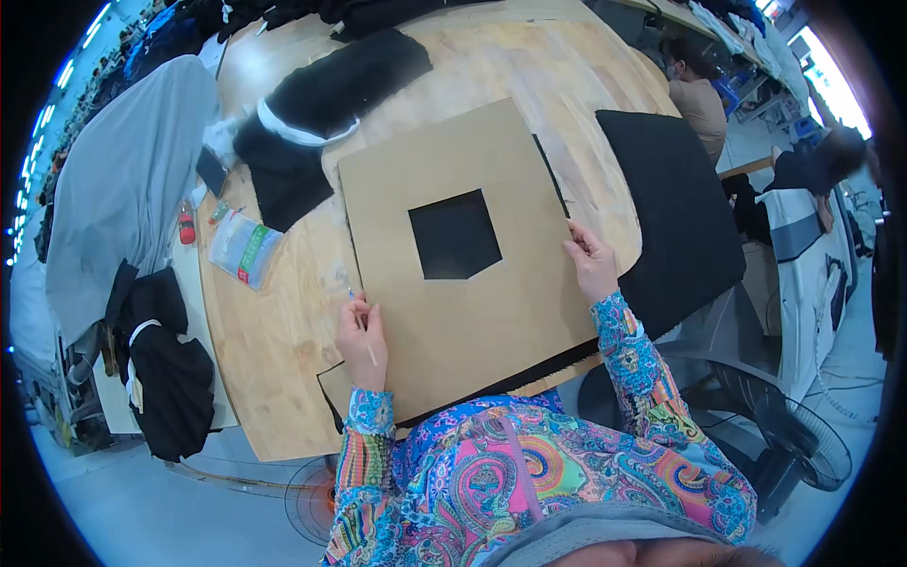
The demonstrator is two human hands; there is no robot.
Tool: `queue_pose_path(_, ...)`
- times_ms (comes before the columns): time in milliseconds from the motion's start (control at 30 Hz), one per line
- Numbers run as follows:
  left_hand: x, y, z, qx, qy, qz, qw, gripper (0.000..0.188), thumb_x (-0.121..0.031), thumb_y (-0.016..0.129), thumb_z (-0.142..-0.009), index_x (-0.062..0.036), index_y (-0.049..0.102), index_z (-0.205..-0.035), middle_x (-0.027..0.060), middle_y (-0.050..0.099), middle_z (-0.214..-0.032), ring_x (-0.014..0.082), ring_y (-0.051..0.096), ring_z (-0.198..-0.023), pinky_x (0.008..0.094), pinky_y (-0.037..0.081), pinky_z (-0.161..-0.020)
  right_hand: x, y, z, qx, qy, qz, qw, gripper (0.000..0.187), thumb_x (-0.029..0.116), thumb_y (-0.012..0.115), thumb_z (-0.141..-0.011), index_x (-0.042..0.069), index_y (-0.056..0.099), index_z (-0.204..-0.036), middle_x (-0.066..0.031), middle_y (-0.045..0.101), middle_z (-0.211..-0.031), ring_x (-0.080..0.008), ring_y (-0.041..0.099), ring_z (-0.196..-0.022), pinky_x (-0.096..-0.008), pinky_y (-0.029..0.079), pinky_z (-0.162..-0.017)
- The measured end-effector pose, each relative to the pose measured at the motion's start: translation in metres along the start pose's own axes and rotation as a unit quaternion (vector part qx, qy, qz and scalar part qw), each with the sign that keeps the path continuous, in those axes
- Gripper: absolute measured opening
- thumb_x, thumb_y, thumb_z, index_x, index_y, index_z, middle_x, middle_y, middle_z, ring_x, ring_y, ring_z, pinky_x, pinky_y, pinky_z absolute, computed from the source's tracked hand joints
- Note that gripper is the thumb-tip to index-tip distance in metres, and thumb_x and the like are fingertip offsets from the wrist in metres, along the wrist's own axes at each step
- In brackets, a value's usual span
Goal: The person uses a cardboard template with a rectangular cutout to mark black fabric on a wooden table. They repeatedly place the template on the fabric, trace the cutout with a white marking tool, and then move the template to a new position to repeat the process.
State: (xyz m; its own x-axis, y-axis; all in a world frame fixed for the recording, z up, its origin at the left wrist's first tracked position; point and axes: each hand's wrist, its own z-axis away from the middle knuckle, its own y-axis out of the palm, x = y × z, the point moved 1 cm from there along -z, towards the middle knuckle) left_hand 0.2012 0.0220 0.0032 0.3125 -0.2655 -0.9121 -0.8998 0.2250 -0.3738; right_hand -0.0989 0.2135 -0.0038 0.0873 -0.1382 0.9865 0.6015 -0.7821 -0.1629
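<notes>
Item: cardboard template (491, 312), flat brown board with a five-sided window cut through its middle; black fabric (453, 234) shows through the window and as a thin margin along the board's near and right edges.

Location: lies flat on the plywood worktable (255, 378), directly in front of the person, turned slightly so its corners point away and to the sides.

Handling, as judged: light, stiff enough to keep its shape when slid, but likely to bow if lifted by one corner. The surface looks smooth and may creep over the cloth beneath, so it wants holding down at opposite edges. Best purchase is at the edges, or the rim of the window.

Hands: left hand (362, 340) rests at the board's left edge, fingers closed around a thin pale marking stick (364, 331), probably chalk. Right hand (591, 263) rests on the right edge, fingers curled and pressing down.

Adjacent: large black fabric panel (675, 213) to the right, overhanging the table; folded black garments (321, 104) at the far left; clear plastic packet (244, 248) near the table's left rim; standing fan (784, 444) on the floor.
</notes>
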Motion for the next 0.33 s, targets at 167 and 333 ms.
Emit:
queue_pose_path(167, -0.006, 0.01, -0.005, 0.01, 0.001, -0.07, 0.998, 0.012, -0.001, 0.063, -0.081, -0.0022, 0.051, -0.081, 0.0149, 0.064, -0.097, 0.0158, 0.057, -0.072, 0.0283, 0.045, -0.066, 0.002, -0.007, -0.003, -0.032, -0.025, 0.165, 0.985, 0.037, 0.0, 0.059, -0.083, 0.001, 0.058, -0.12, -0.0045, 0.059, -0.088, -0.0126, 0.056, -0.076, -0.0254, 0.046, -0.071)
queue_pose_path(333, 0.005, 0.017, -0.005, 0.01, 0.017, -0.086, 0.996, 0.011, -0.001, 0.063, -0.081, -0.0027, 0.052, -0.083, 0.0167, 0.065, -0.1, 0.0172, 0.062, -0.08, 0.0289, 0.047, -0.069, -0.006, -0.004, -0.003, -0.025, -0.056, 0.232, 0.971, 0.04, 0.003, 0.061, -0.081, 0.004, 0.058, -0.12, -0.0099, 0.055, -0.083, -0.0218, 0.056, -0.075, -0.03, 0.046, -0.069)
